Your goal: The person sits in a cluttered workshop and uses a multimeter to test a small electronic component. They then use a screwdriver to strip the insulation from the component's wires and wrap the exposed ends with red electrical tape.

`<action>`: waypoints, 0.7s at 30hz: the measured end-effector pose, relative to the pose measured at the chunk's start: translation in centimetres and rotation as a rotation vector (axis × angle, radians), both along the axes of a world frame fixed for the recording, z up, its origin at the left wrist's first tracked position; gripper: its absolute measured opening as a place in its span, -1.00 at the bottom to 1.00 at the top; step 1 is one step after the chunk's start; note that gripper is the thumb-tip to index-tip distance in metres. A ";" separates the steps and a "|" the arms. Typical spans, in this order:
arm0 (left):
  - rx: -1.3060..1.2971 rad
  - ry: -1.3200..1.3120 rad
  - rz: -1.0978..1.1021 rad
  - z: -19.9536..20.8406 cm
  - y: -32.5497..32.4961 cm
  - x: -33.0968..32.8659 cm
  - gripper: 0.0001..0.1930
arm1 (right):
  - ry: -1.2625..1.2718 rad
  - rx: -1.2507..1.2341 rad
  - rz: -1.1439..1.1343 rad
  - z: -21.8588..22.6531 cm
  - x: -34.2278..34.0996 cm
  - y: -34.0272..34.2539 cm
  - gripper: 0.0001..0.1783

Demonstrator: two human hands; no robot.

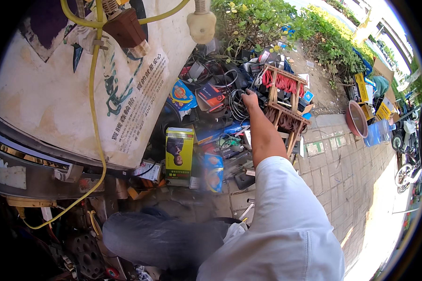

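My right arm, in a white short sleeve, stretches out over a heap of mixed goods. At its end my right hand (250, 99) is low in the heap with its fingers curled; what they hold, if anything, is too small to make out. Just left of the hand lies a coil of grey cable (239, 108). A wooden frame (286, 108) wound with red cord (286, 83) stands close on the right. Farther left are a red and dark box (211, 97) and a blue and orange package (181, 95). My left hand is not in view.
A white printed panel (75, 103) with a yellow cord (94, 117) fills the left. A yellow-green box (179, 157) stands near my leg (164, 241). Shrubs (258, 23) grow behind the heap. A pink basin (356, 119) rests on the paving (342, 173) at right.
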State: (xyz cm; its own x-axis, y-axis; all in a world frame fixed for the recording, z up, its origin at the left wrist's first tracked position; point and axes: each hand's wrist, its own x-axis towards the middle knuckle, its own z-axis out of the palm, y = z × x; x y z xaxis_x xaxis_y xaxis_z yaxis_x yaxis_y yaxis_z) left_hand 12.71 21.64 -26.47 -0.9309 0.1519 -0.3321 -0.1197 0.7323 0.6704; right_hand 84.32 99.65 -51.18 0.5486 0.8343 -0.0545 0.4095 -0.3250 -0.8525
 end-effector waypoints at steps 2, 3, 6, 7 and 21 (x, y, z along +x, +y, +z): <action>0.022 0.013 -0.041 -0.1 0.0 -1.0 -0.61 | -0.063 0.192 0.006 1.5 1.1 0.7 -0.45; 0.018 0.057 -0.052 1.6 -1.5 -0.9 -0.63 | -0.015 0.318 0.051 2.7 -1.6 0.4 -0.49; 0.017 0.336 -0.360 5.3 -4.9 -3.0 -0.67 | 0.220 0.594 0.001 12.2 -10.2 -1.7 -0.64; -0.018 0.498 -0.553 6.3 -5.1 -3.4 -0.67 | 0.423 0.781 0.083 16.0 -13.5 -3.3 -0.67; 0.850 -0.683 -0.585 9.9 22.2 13.3 -0.33 | 1.402 0.554 1.562 32.8 -49.0 -41.3 -0.78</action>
State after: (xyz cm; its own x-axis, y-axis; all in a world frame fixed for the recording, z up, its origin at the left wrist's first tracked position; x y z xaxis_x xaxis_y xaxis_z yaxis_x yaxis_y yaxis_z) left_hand 26.04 43.85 -16.56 -0.3248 0.8916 -0.3157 -0.4329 0.1566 0.8878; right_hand 35.28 58.40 -18.34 -0.5793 0.5122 0.6341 -0.7794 -0.1201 -0.6150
